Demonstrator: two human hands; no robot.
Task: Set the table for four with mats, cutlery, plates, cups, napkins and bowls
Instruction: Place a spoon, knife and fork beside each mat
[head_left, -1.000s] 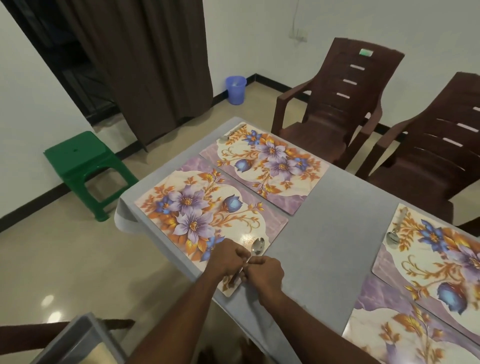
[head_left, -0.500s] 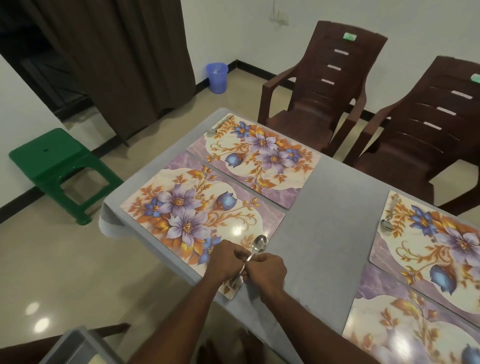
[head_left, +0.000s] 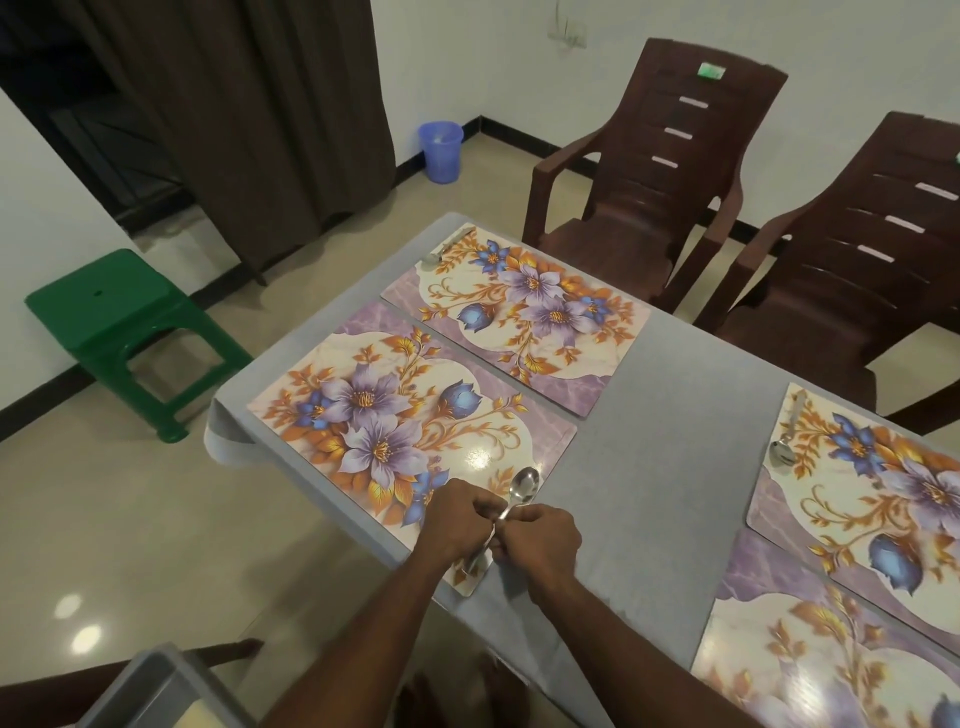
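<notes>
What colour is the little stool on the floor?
Green. The stool shows clearly in the head view, left of the table.

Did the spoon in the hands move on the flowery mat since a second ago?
No. The spoon sits at the same corner of the near mat, bowl beside the same orange leaf, with both hands pinching its handle. Only the camera shifted.

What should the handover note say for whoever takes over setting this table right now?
Left hand and right hand: both pinch the handle of one spoon, its bowl over the near-left mat, at that mat's right edge.
Mats: four on the table.
Done: far-left mat has a spoon; far-right mat has a spoon.
Left: release this spoon; near-right mat shows no spoon. No plates, cups, napkins or bowls in view.
</notes>
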